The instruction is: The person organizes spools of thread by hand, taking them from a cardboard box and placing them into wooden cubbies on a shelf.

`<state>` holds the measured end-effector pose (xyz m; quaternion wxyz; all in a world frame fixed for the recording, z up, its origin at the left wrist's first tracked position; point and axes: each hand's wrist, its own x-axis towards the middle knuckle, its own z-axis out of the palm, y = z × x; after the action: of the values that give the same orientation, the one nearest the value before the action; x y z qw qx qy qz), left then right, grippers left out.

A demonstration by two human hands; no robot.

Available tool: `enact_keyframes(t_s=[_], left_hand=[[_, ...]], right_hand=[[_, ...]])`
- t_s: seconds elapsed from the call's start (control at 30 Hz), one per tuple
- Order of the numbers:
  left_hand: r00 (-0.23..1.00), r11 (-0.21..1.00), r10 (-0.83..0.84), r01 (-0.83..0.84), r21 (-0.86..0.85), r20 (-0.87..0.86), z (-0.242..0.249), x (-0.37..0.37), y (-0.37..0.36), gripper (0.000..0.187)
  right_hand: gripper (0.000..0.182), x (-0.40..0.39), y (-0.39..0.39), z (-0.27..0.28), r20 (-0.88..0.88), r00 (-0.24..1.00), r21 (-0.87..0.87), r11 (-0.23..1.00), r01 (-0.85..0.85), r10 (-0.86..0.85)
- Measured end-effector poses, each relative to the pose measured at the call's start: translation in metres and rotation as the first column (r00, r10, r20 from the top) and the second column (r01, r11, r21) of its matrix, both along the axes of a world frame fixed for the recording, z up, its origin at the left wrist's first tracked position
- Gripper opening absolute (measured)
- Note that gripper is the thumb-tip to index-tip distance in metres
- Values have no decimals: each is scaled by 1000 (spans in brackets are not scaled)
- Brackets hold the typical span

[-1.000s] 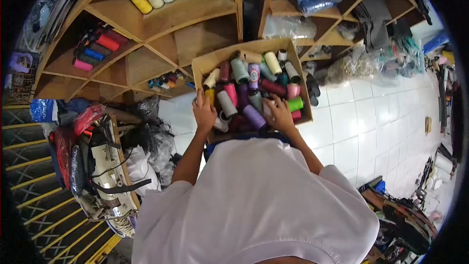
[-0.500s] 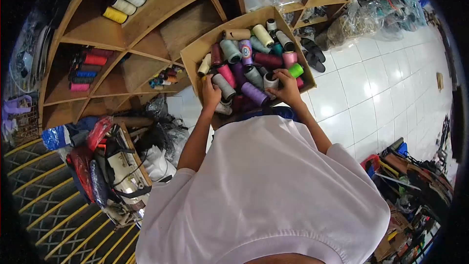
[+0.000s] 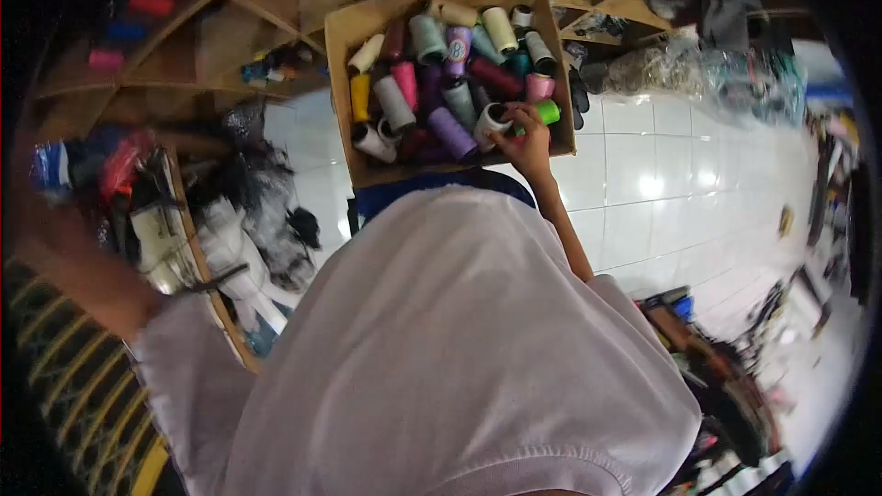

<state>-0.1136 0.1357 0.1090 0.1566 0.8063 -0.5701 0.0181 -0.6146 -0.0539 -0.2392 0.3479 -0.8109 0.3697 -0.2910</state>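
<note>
a: the right hand [image 3: 528, 142] closes its fingers on a white thread cone [image 3: 491, 121] at the near right of the cardboard box [image 3: 342, 32].
b: best lifted straight up, clear of the purple cone [image 3: 452, 133] beside it. the left hand can't be seen, only a blurred arm well left of the box.

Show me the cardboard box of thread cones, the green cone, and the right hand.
cardboard box [image 3: 337, 46], head view, on its bare left wall.
green cone [image 3: 548, 111], head view, on its side.
right hand [image 3: 526, 142], head view, on the back of the hand.
</note>
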Motion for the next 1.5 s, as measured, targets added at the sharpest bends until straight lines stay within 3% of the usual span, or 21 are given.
enact_keyframes(t_s=[0.13,0.3,0.37,0.43,0.5,0.57,0.63,0.67,0.73,0.83,0.87,1.07,1.23,1.37,1.4,1.43,1.47,1.5], left_hand=[[961,983,172,-182,-28,-216,-30,-13,90,43],[893,965,198,-250,-78,-405,-35,-25,120,44],[861,958,194,-270,-99,-470,-34,-29,127,44],[840,959,148,-251,-133,-522,-32,-20,119,44],[808,957,88,-232,-177,-583,-36,-14,104,45],[766,948,38,-230,-219,-641,-40,-14,91,45],[707,941,21,-253,-226,-707,-44,-19,93,46],[692,938,8,-256,-235,-722,-40,-14,93,46],[660,935,-37,-242,-259,-751,-33,0,86,47],[563,931,-140,-204,-302,-814,-40,12,56,47],[528,926,-174,-199,-320,-831,-44,15,47,47],[295,885,-304,-266,-383,-906,-65,23,25,49],[103,854,-439,-261,-450,-893,-79,44,-8,50],[-3,802,-552,-278,-530,-834,-71,55,-29,51],[-16,777,-594,-271,-569,-804,-65,61,-40,51],[-33,751,-634,-263,-606,-772,-60,67,-50,51],[-52,723,-673,-256,-641,-738,-55,72,-60,52],[-77,698,-705,-249,-671,-705,-52,75,-70,52]], right_hand=[[35,6,-5,6,-92,996,-6,1000,-18,18],[32,10,-24,-4,-141,989,13,999,-48,49],[30,22,-34,0,-148,987,273,962,-17,59],[29,40,-32,12,-102,994,332,943,3,32],[28,56,-35,18,-365,930,-162,982,-98,33],[26,77,-29,23,-301,953,-331,935,-128,24],[25,103,-14,40,-340,932,-105,980,-168,123],[25,116,-7,37,-330,935,-97,981,-168,128],[33,137,7,29,-265,919,120,956,-268,291],[44,158,33,21,-391,895,114,976,-186,216],[57,165,37,24,-484,845,145,973,-182,230],[68,184,46,18,-624,771,211,977,7,129],[69,180,44,-7,-635,764,228,973,37,120],[68,182,42,-1,-570,811,359,927,103,131],[60,194,38,21,-567,807,531,822,204,166],[50,185,36,2,-347,925,753,633,178,153],[45,180,28,-25,-271,941,779,621,89,205],[53,187,36,-4,-194,979,919,337,205,-66]])
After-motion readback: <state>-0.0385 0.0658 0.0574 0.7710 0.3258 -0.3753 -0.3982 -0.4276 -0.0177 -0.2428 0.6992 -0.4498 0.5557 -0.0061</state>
